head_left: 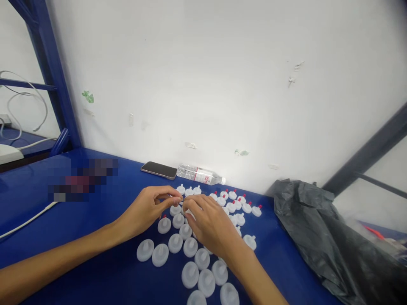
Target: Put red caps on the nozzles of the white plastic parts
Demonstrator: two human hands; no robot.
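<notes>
Both my hands meet over a spread of white round nozzle caps [190, 247] on the blue table. My left hand [155, 207] is closed in a pinch at its fingertips; whatever is in it is too small to make out. Close beside it, my right hand [206, 218] curls its fingers round a white nozzle cap [187, 208], mostly hidden by the fingers. Several caps at the back right, such as this red-tipped cap [247, 207], carry small red tips. Another red-tipped cap [164, 225] lies just below my left hand. Caps nearer me show plain white spouts.
Against the wall lie a phone [159, 169] and a clear water bottle [200, 174] on its side. A dark plastic bag [305, 216] covers the table's right side. At left are a white cable [30, 220] and a blurred-out item [82, 182]. Blue frame posts [60, 76] rise there.
</notes>
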